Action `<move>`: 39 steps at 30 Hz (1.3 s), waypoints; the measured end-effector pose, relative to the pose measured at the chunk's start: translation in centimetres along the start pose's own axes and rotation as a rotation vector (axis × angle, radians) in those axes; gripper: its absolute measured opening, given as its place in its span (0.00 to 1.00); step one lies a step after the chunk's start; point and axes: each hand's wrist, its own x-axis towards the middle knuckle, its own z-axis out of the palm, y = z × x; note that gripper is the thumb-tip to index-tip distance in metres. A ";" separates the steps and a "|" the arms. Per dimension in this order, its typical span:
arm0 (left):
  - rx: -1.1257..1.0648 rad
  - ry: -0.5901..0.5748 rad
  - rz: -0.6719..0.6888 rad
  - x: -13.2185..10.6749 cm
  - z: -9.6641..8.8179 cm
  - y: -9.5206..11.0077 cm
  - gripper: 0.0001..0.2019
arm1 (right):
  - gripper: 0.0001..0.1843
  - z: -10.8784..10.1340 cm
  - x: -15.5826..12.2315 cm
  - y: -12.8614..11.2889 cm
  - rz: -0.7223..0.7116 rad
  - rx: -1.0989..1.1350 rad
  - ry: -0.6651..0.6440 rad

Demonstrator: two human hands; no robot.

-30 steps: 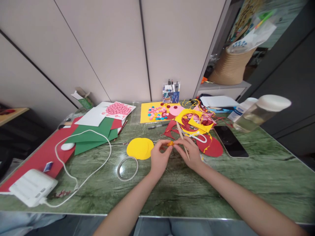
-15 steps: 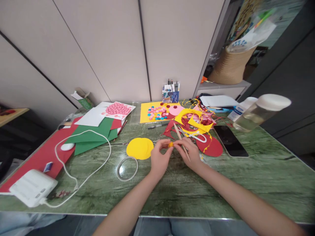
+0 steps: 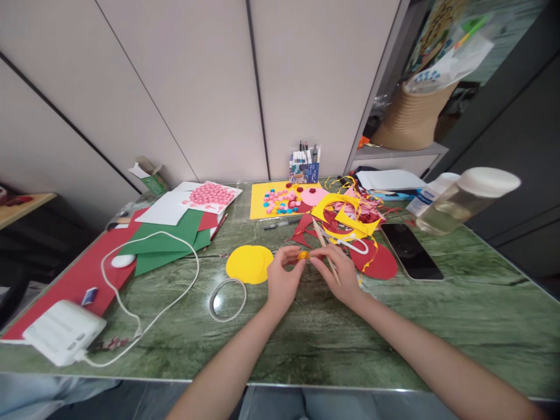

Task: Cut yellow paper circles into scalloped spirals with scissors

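My left hand (image 3: 283, 277) pinches a small yellow-orange paper roll (image 3: 303, 255) between thumb and fingertips. Close by on the right, my right hand (image 3: 339, 271) has a pointed wooden stick (image 3: 321, 234) tucked between its fingers, its tip up and to the left. The right fingertips reach the roll's edge; whether they touch it I cannot tell. Left of the hands lie overlapping yellow paper circles (image 3: 245, 264) and a roll of tape (image 3: 227, 300). Beyond the right hand are white-handled scissors (image 3: 356, 244) and a red paper circle (image 3: 380, 259).
Cut paper scraps (image 3: 345, 213) heap behind my hands, beside a yellow sheet (image 3: 258, 198) bearing several small coloured paper rolls. A phone (image 3: 411, 251) and a clear bottle (image 3: 455, 204) stand to the right. A white charger (image 3: 63, 332) with a looping cable sits at the left.
The right fingertips have drawn slightly away from the yellow-orange roll, which stays in my left fingers. The whole view has shifted a little; the table things lie as before.
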 end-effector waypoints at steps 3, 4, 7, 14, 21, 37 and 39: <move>0.021 0.003 0.013 -0.1 0.0 -0.2 0.10 | 0.06 0.0 0.0 0.1 0.005 -0.022 0.017; 0.027 0.001 0.016 -0.1 0.0 -0.2 0.10 | 0.07 -0.1 0.1 0.2 0.005 -0.027 0.017; 0.036 -0.020 0.016 -0.2 0.1 -0.3 0.10 | 0.06 -0.3 0.3 0.2 0.007 -0.022 -0.004; -0.005 -0.111 -0.031 0.1 0.0 0.1 0.11 | 0.07 -0.8 0.8 0.2 0.033 0.048 -0.089; -0.061 -0.130 -0.075 0.1 0.0 -0.2 0.14 | 0.08 -0.7 1.1 0.6 0.086 0.135 -0.130; -0.061 -0.080 -0.043 0.0 -0.1 0.3 0.15 | 0.07 -0.9 0.8 0.8 0.015 -0.009 -0.058; -0.023 -0.058 -0.012 -0.1 -0.1 0.4 0.15 | 0.07 -1.3 0.8 0.8 -0.055 -0.105 -0.055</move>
